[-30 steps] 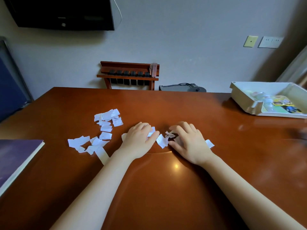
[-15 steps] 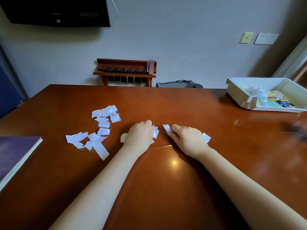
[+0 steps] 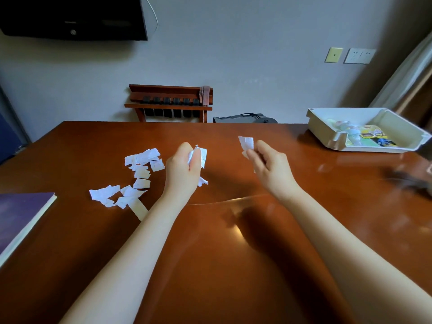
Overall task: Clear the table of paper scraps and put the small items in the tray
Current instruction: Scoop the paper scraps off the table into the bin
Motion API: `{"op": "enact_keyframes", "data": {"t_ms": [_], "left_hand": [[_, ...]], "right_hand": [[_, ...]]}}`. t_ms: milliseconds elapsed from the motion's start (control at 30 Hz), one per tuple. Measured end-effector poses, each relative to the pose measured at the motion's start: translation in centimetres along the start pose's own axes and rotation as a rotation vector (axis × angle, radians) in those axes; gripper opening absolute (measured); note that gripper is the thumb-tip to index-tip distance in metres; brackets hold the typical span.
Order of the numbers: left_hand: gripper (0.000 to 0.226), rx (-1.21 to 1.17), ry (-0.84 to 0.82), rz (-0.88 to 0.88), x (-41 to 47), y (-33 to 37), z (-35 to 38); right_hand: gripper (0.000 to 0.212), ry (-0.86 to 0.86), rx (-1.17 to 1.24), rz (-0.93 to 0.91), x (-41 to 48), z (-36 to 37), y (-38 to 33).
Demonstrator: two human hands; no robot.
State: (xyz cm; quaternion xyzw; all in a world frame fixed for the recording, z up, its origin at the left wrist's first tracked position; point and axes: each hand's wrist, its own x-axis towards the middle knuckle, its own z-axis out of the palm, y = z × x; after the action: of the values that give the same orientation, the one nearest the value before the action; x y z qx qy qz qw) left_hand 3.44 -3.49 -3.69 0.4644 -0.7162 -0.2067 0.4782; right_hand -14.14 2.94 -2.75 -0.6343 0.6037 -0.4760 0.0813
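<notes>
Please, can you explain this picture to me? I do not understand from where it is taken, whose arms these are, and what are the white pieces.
There is no machine. A person wears a camera on the head, which looks forward and down, so the two bare arms are that person's own. They work over a brown wooden table. The left hand is closed on white paper scraps, and the right hand pinches another scrap. More loose scraps lie on the table to the left. A purple book lies at the left edge. At the far right stands a white tray with small colourful items inside.
</notes>
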Motion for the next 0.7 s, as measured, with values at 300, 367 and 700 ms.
{"op": "enact_keyframes", "data": {"t_ms": [300, 367, 700], "left_hand": [[0.033, -0.147, -0.044, 0.063, -3.5, 5.3, 1.7], [0.034, -0.173, -0.064, 0.093, -4.3, 6.8, 2.4], [0.037, -0.439, -0.201, 0.221, -8.9, 15.5, 8.2]], "right_hand": [[0.034, 0.183, 0.110, 0.118, -3.6, -5.2, -1.7], [0.034, 0.227, 0.133, 0.130, -4.8, -6.5, -1.9], [0.031, 0.470, 0.153, 0.194, -11.4, -15.3, -0.6]]}}
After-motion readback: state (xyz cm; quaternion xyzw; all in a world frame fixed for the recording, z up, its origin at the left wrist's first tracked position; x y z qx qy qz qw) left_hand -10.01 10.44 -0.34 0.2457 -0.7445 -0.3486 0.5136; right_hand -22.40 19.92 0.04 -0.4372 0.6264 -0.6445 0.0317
